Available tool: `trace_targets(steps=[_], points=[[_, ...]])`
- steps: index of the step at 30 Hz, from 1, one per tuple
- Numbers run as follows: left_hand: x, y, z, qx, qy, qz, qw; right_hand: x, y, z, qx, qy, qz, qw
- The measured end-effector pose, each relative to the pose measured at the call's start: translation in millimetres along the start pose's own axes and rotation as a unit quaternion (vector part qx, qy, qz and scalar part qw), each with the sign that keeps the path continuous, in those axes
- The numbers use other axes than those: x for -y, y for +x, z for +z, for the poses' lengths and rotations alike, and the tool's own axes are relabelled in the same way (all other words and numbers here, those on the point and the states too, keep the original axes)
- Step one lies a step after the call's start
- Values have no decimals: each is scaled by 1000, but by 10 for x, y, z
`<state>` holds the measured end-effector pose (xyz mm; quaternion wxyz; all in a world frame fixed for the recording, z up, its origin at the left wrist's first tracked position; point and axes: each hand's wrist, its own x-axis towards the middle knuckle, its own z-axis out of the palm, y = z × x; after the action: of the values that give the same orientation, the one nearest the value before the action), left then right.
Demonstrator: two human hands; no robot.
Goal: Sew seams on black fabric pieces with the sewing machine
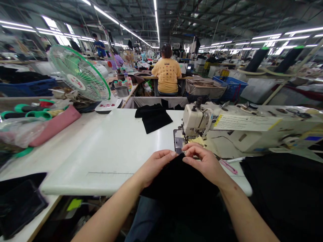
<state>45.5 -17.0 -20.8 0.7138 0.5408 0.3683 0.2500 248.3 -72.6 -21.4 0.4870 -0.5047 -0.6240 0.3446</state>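
Note:
Both hands pinch the top edge of a black fabric piece [184,178] that hangs over the table's front edge into my lap. My left hand [161,163] grips it from the left, thumb and fingers together. Close beside it, my right hand [202,161] holds the same edge with bent fingers. Just beyond my fingertips is the needle area of a sewing machine [194,117] with its metal plate [179,141]. Under my right wrist side lies a pink tool [228,166], perhaps thread snips. More black cloth pieces [155,116] rest farther back on the white table [106,151].
A green-rimmed fan [78,74] stands at the back left. Thread cones [27,107] and a pink cloth [57,126] lie on the left side table. A black fabric stack [285,191] sits at the right. Ahead, a person in a yellow shirt [166,75] sits facing away.

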Motion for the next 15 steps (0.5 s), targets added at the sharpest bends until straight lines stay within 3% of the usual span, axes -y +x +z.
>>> trace_targets(steps=[2,4,7,12,15], points=[[-17,-44,-32,-42,118,89,988,-62,6,-14,-38,3,1,999],[-6,-108,-66,-97,225,164,956,-129,9,-24,-75,7,-2,997],[62,-200,-96,-140,302,195,922,-201,7,-24,-98,32,23,994],[163,-222,-102,-76,207,121,968,-227,-1,14,-99,62,71,991],[173,-194,-130,-80,152,100,980,-219,-8,22,-108,90,67,988]])
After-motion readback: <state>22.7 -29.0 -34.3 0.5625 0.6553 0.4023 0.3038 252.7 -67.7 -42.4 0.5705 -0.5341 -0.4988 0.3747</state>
